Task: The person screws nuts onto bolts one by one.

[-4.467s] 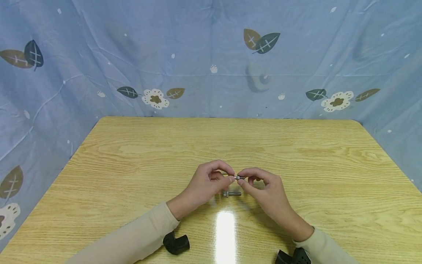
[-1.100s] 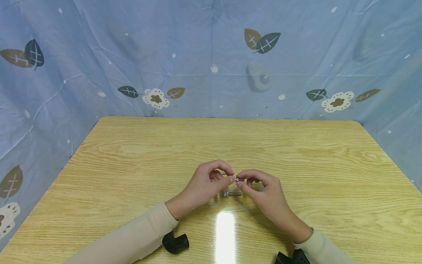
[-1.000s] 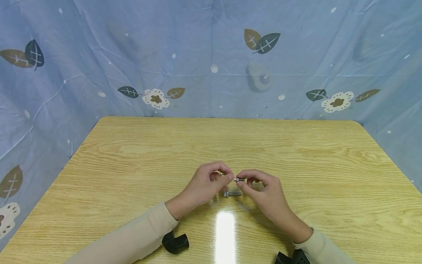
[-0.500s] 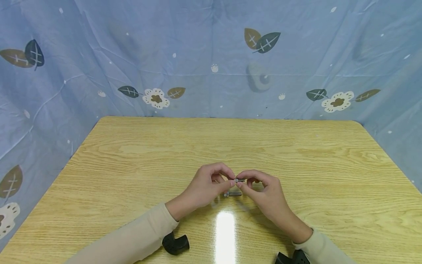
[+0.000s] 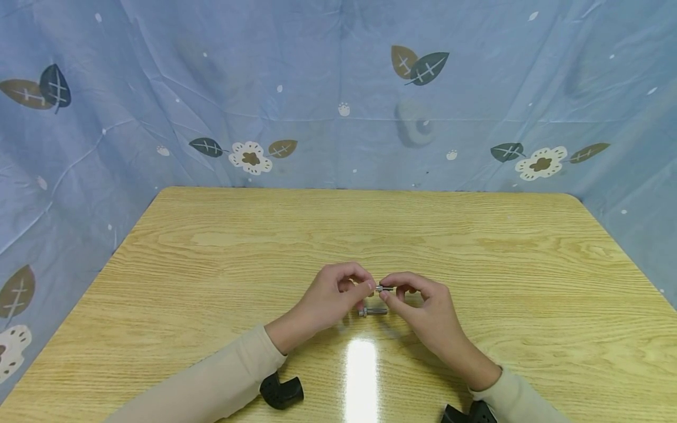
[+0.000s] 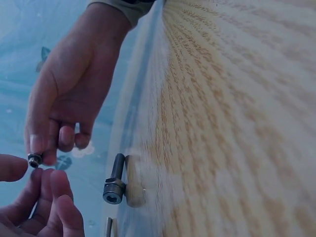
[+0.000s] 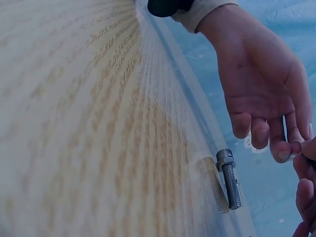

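My right hand (image 5: 423, 299) pinches a small metal bolt (image 5: 386, 288) between thumb and forefinger, its shank pointing right. At the bolt's left end, my left hand (image 5: 338, 294) has its thumb and forefinger curled in at the collar. In the left wrist view the bolt's round end (image 6: 34, 160) shows between both hands' fingertips. Below the hands, a larger socket-head bolt (image 5: 374, 311) lies on the table, with a hex nut (image 6: 114, 182) threaded up against its head. The right wrist view hides the held bolt behind fingers.
The wood-grain table (image 5: 238, 247) ends at a blue patterned curtain (image 5: 338, 147). A black angled piece (image 5: 282, 392) sits by the left sleeve and another (image 5: 468, 413) by the right. Part of another metal rod (image 6: 109, 227) shows near the larger bolt.
The left fingertips shift slightly on and off the small bolt's left end, now a little left of where they were half a second ago. The right hand holds almost still.
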### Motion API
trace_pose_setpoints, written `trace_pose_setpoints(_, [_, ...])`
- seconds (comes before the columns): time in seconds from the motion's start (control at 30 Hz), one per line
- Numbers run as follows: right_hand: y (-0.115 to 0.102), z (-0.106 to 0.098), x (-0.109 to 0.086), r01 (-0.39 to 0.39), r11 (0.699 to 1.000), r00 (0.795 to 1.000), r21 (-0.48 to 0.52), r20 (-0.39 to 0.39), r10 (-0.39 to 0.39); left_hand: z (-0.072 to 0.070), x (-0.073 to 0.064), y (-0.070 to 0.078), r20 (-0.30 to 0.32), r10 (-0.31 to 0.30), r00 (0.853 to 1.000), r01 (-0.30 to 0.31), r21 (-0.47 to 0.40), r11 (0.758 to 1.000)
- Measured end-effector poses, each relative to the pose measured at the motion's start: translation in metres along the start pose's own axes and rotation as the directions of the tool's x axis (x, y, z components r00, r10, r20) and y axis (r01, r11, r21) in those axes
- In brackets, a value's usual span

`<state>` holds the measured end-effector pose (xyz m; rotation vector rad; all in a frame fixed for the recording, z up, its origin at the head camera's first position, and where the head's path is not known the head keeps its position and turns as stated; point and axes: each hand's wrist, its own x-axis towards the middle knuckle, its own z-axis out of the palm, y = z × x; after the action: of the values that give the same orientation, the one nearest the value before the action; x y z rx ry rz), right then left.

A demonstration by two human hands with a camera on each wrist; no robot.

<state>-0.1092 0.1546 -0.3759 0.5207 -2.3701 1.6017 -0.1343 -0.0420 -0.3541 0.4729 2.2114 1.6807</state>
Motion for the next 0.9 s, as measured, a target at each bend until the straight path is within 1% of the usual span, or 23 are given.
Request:
trace_pose_setpoints(0.1, [0.0, 0.0001, -0.0002, -0.014, 1.0, 1.0, 0.0, -0.003, 0.014, 0.0, 0.0001, 0.0002, 0.017, -0.004, 1.0, 0.004, 0.005, 1.0])
trace_pose_setpoints(0.23, [0.0003, -0.0003, -0.0001, -0.021, 1.0, 1.0, -0.013, -0.003, 0.021, 0.0001, 0.0005, 0.0003, 0.028, -0.006, 1.0, 0.006, -0.01, 1.0])
trace_pose_setpoints(0.5, [0.0004, -0.0001, 0.0008, -0.005, 1.0, 1.0, 0.005, 0.002, 0.005, 0.0009, 0.0005, 0.002, 0.011, -0.005, 1.0, 0.006, -0.028, 1.0])
trace_pose_setpoints(0.83, [0.0009, -0.0007, 0.0012, 0.0, 1.0, 1.0, 0.006, -0.009, 0.0, 0.0009, 0.0003, 0.0018, 0.013, 0.027, 1.0, -0.027, -0.038, 0.999])
trace_pose_setpoints(0.9, [0.0008, -0.0006, 0.0013, 0.0, 1.0, 1.0, 0.011, -0.01, 0.0, 0.0007, 0.0003, 0.0017, 0.009, 0.044, 0.999, -0.043, -0.033, 0.999])
